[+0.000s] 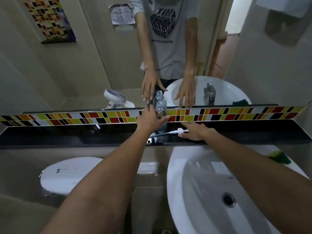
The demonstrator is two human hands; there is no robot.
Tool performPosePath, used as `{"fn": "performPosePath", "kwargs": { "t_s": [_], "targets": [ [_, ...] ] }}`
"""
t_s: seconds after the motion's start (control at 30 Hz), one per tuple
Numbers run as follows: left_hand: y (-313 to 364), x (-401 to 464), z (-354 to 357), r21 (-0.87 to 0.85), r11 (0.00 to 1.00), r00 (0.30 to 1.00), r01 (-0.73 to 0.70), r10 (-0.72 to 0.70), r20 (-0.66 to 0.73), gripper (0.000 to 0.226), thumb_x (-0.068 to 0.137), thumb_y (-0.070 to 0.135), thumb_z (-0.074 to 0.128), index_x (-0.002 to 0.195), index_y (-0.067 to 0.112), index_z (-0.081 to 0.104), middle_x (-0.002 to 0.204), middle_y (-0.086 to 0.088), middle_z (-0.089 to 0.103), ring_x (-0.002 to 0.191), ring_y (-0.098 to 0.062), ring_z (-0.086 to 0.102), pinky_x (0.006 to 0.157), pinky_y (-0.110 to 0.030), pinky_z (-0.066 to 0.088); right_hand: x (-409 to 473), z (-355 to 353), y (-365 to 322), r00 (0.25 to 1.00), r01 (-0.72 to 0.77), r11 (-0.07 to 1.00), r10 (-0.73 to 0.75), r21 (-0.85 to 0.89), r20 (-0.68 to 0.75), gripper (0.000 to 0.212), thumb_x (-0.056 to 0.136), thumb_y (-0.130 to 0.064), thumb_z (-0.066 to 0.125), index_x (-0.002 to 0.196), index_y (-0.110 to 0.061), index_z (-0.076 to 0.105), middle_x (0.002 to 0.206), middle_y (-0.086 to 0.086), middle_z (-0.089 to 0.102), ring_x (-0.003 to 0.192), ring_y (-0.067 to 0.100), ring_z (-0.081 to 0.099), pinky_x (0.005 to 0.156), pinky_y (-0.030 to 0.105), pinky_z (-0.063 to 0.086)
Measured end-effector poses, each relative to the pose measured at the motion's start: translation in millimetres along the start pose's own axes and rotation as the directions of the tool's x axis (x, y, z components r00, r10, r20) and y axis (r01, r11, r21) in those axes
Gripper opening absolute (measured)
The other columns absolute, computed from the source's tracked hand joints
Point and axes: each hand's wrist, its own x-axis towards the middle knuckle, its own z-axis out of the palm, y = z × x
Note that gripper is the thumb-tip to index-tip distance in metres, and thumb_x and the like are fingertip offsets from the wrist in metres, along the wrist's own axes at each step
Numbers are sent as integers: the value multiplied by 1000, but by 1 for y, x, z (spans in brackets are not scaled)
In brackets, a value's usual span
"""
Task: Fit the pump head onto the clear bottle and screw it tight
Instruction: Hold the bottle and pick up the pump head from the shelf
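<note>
From my head camera, my left hand reaches for the clear bottle, which stands upright on the black shelf against the coloured tile strip. My fingers are spread and not yet closed round it; whether the palm already touches the plastic I cannot tell. My right hand lies flat and open over the pump head, which rests on its side on the shelf just right of the bottle, its thin tube running left past the bottle's foot. No grip there either.

The risks, as I judge them: the bottle looks light and empty, so a clumsy nudge could tip it along the glossy shelf or off into the white sink below. The tube is long and flexible and may miss the narrow threaded neck or kink. Starting the cap crooked would cross the threads.

The bottle is smooth, round, transparent plastic; the pump is white, hard plastic; the shelf is polished and reflective.
</note>
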Motion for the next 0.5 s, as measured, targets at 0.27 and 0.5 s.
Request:
{"fn": "performPosePath", "kwargs": {
  "t_s": [0.27,0.5],
  "targets": [
    [-4,10,16,-210,977,992,-26,0,-123,71,83,54,68,140,20,40,135,-9,51,118,-28,56,97,-51,50,15,27,-2,972,74,997,-67,24,-224,60,96,-42,66,148,-16,48,141,12,55,128,32,54,104,44,42],
    [-8,13,20,-541,840,997,-30,-17,-82,53,81,29,77,126,22,50,126,0,64,114,-18,61,96,-50,54,22,29,2,955,101,990,-70,96,-290,39,92,-37,73,125,-17,63,128,8,62,116,27,58,97,41,41]
  ]
}}
